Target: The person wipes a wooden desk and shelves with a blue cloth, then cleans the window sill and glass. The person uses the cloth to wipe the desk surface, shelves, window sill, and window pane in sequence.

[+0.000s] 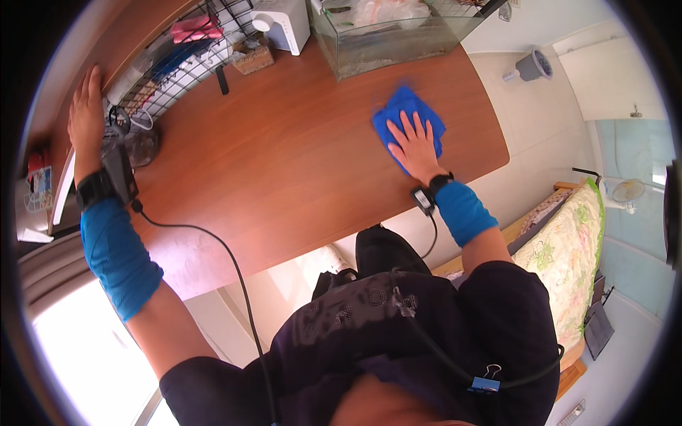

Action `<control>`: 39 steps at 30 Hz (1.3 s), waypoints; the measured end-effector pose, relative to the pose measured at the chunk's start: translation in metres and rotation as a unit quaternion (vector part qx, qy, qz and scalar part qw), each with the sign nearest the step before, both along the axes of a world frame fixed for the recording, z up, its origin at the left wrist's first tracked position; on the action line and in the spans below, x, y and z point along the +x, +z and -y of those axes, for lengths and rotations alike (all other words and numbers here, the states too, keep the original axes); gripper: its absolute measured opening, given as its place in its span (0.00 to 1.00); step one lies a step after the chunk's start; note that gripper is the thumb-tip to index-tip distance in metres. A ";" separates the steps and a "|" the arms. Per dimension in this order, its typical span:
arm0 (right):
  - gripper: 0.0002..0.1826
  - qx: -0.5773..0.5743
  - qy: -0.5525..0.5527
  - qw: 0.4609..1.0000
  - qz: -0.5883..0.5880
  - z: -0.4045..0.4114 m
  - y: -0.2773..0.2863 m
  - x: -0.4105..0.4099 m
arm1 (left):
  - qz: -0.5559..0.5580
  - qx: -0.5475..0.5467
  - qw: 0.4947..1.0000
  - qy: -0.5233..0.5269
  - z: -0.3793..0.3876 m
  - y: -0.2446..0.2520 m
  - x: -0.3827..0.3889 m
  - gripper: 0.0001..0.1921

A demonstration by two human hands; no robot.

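Note:
A folded blue cloth (397, 114) lies on the brown wooden tabletop (287, 144), towards its right end. My right hand (415, 141) holds it pressed down with a flat palm and spread fingers; one upper edge of the cloth is blurred. At the far left, my left hand (87, 120) rests flat against a wooden shelf edge (109, 74), with nothing visible in it. Beside that wrist are a clear container (143, 146) and a black wire grid (178, 85).
A glass tank (394, 50) holding plastic bags stands at the back edge. Left of it are a white boxy device (285, 26) and a small open box (253, 56). Black cables (234, 261) run from both wrists. A bed (565, 255) is at right.

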State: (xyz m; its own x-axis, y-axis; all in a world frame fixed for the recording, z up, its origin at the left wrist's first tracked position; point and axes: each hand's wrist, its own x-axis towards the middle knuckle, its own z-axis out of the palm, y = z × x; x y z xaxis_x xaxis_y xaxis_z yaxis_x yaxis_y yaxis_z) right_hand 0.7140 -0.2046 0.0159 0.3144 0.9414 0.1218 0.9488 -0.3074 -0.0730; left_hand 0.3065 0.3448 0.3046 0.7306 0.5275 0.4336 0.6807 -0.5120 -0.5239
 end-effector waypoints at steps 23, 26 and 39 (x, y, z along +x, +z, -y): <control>0.29 -0.027 0.104 0.994 -0.011 -0.080 0.007 0.008 | 0.063 0.005 0.998 -0.024 0.017 -0.003 0.004 0.29; 0.29 -0.029 0.104 0.994 -0.014 -0.120 -0.004 0.019 | 0.023 0.037 0.999 -0.019 0.014 0.001 0.003 0.30; 0.29 -0.041 0.200 0.979 -0.012 -0.022 0.014 -0.079 | 0.324 -0.032 0.929 -0.177 0.130 -0.061 -0.001 0.29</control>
State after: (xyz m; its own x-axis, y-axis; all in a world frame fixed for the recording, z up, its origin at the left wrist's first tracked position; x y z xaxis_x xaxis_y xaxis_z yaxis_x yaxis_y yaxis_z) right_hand 0.6352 -0.1830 0.0302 -0.0804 0.9960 0.0383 0.9926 0.0835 -0.0884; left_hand 0.3057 0.2152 0.2435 0.4599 0.3440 0.8186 0.6249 -0.7803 -0.0232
